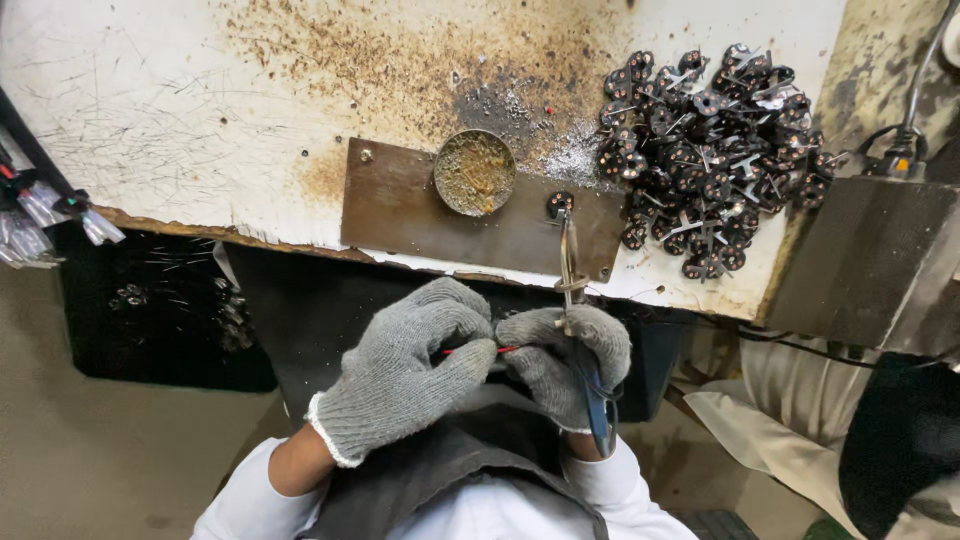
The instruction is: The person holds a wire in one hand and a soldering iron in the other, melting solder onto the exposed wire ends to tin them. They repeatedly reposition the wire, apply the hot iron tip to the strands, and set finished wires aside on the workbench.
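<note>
1. Together, both gloved hands meet near the bench's (pixel 200 120) edge; the left hand (pixel 405 370) pinches a thin red wire (pixel 478 351).
2. The right hand (pixel 565 360) is closed around tweezers (pixel 570 255), their long axis pointing far.
3. Their tips hold a small black round part (pixel 559 204), right of the flux tin (pixel 474 172).

Round tin (pixel 474 172) on metal plate (pixel 440 215), parts pile (pixel 715 160) right of it, hands below bench edge
</note>
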